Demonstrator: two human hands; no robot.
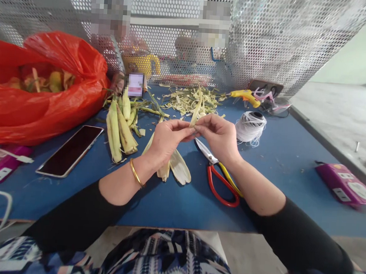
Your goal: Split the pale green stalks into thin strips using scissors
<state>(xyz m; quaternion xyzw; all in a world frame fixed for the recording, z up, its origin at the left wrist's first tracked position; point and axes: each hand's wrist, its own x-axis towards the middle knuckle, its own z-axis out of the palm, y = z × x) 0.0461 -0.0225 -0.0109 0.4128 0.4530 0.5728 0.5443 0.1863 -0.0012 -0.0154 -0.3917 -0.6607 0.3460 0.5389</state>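
The step in hand looks like fingertip work on a narrow, pale yellow-green strip of dried husk. It stands upright just beyond the tips of the steel scissors with one red and one yellow handle loop, which lie on the blue flat-topped table.

The bare left hand, left of the scissors, and the bare right hand, partly above them, meet at the strip's lower end. Each grip is together, thumb and fingers clamped on that end; what the hidden fingertips do exactly, folding, twisting or splitting, I cannot tell.

Broad cream-coloured husk leaves lie left of the scissors, partly under the left hand. Farther beyond the scissors is a loose heap of pale green husk shreds.

As I judge it, the next move calls for a light, steady pinch by one grip while the other works the fibre, since a thin strip could tear lengthwise. The scissors lie unheld.
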